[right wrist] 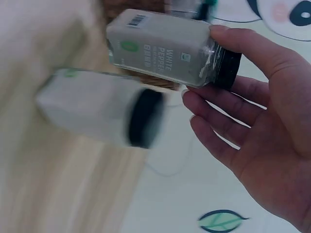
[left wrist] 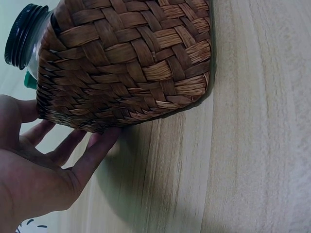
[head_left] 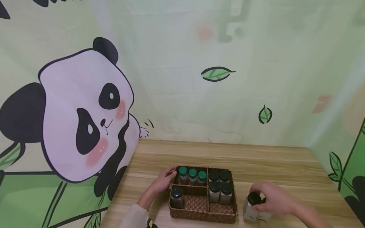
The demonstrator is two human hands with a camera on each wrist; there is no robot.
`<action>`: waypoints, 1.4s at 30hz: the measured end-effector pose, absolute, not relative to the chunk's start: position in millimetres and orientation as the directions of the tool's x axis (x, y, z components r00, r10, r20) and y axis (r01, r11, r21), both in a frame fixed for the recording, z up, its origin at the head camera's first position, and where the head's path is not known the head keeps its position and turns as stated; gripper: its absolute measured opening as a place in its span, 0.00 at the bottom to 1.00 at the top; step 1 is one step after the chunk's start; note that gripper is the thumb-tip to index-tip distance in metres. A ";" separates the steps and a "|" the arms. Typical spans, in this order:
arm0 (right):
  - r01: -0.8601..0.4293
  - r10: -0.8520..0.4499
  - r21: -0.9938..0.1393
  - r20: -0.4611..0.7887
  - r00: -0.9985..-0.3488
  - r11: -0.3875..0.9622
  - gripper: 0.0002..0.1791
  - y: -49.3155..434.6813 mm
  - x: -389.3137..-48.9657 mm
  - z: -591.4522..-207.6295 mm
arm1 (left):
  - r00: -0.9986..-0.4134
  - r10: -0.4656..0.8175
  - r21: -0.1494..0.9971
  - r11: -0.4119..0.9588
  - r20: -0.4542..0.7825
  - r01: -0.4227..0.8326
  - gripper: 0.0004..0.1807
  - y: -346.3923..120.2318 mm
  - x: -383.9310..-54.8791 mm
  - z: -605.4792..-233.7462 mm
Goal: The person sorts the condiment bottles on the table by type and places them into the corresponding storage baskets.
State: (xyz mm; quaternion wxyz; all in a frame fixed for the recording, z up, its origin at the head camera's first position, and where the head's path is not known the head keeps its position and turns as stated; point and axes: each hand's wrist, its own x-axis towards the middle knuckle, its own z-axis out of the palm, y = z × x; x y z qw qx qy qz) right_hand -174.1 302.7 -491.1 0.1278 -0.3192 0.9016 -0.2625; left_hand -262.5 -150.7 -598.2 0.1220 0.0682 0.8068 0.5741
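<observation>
My right hand pinches a clear, black-capped spice jar labelled white pepper, its thumb and fingers at the neck and cap. The jar is tilted in the right wrist view. A second black-capped jar stands on the table beside it, partly behind the hand in the head view. My left hand rests against the back left corner of a brown woven basket, with its fingers fairly straight along the outer wall. Inside are green-capped jars at back left, black-capped jars at right, and one black-capped jar at front left.
Dividers split the basket into compartments. The wooden table reaches back to a wall cloth printed with a panda and leaves. The two loose jars are to the right of the basket. A dark object shows at the left wrist.
</observation>
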 end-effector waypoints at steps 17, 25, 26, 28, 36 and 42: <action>-0.540 -0.523 -0.489 0.187 -0.832 0.685 0.23 246.7 -199.5 -458.0 | -0.963 0.253 0.948 0.319 -0.094 -0.009 0.27 -151.4 -263.2 -600.6; -0.572 -0.557 -0.588 0.235 -0.797 0.572 0.23 199.2 -211.7 -469.9 | -0.963 0.249 0.949 0.316 -0.106 -0.023 0.28 -152.2 -262.9 -603.0; -0.585 -0.565 -0.583 0.244 -0.788 0.564 0.23 193.0 -213.1 -471.4 | -0.962 0.251 0.949 0.315 -0.108 -0.024 0.28 -152.2 -262.8 -603.0; -0.602 -0.585 -0.579 0.247 -0.772 0.549 0.22 181.3 -215.2 -474.8 | -0.962 0.251 0.948 0.317 -0.110 -0.026 0.28 -152.4 -262.8 -602.9; -0.604 -0.628 -0.590 0.199 -0.752 0.536 0.22 144.8 -216.8 -492.2 | -0.962 0.252 0.945 0.326 -0.100 -0.013 0.27 -152.4 -263.2 -602.7; -0.610 -0.652 -0.533 0.136 -0.746 0.586 0.24 126.1 -216.8 -509.3 | -0.963 0.252 0.951 0.309 -0.100 -0.018 0.27 -151.4 -262.3 -603.1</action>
